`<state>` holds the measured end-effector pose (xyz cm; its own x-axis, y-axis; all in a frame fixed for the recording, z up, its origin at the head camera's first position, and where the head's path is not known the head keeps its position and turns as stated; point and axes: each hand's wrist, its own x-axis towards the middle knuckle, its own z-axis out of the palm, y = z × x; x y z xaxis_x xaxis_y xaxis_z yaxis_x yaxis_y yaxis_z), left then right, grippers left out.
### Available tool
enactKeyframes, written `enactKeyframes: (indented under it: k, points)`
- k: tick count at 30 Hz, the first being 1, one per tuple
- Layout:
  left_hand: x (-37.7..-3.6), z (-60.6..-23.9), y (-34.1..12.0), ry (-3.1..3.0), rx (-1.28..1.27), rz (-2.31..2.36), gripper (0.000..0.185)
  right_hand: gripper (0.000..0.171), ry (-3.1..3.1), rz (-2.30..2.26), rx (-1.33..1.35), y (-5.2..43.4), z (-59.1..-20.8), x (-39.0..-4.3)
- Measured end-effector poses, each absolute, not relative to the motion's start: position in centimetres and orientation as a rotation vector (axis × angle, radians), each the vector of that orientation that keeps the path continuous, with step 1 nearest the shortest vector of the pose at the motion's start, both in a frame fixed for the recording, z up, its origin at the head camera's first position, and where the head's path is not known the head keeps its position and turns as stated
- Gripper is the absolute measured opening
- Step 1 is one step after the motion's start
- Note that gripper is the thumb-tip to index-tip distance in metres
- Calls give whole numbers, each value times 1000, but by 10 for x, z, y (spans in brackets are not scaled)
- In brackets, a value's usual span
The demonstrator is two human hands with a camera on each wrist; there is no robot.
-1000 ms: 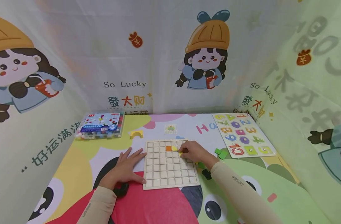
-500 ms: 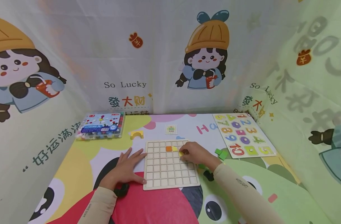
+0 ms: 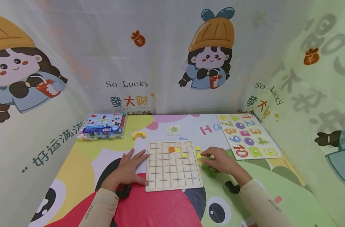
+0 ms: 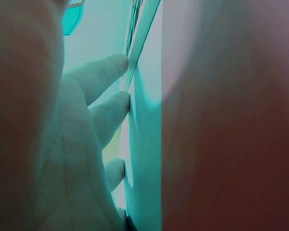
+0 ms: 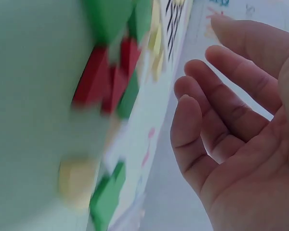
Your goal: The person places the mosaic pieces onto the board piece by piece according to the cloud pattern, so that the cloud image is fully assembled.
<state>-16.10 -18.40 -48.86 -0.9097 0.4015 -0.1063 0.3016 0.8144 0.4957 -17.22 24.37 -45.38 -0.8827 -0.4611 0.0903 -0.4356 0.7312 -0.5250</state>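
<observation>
A wooden grid board (image 3: 170, 173) lies in front of me. In its upper rows sit an orange square tile (image 3: 171, 149) and two yellow pieces, one beside the orange tile (image 3: 177, 149) and one lower to the right (image 3: 184, 155). My left hand (image 3: 127, 169) rests at the board's left edge, fingers spread, fingertips and thumb at the rim. My right hand (image 3: 221, 160) is right of the board, fingertips close to several loose yellow pieces (image 3: 198, 155). In the right wrist view its fingers are loosely bent with nothing between them.
Green blocks (image 3: 208, 171) and red blocks (image 5: 93, 79) lie by the right hand. Behind the board are a small pattern card (image 3: 174, 130) and a yellow arch block (image 3: 139, 135). A box of beads (image 3: 102, 126) stands back left, a number puzzle board (image 3: 247, 135) back right.
My right hand has let go of a yellow piece, which now lies in the grid, and has moved right off the board to the loose yellow pieces. The left hand stays in place.
</observation>
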Motion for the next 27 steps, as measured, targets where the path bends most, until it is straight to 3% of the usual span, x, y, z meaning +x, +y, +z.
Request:
enactKeyframes:
  k: [13,27]
  points:
    - [-163,-493,-184,2795,545,705,118,22,2963,-653,-501,312,-452,-147]
    - [-164,-492,-185,2795,555,690,117,27,2906,-553,-512,318,-457,-149]
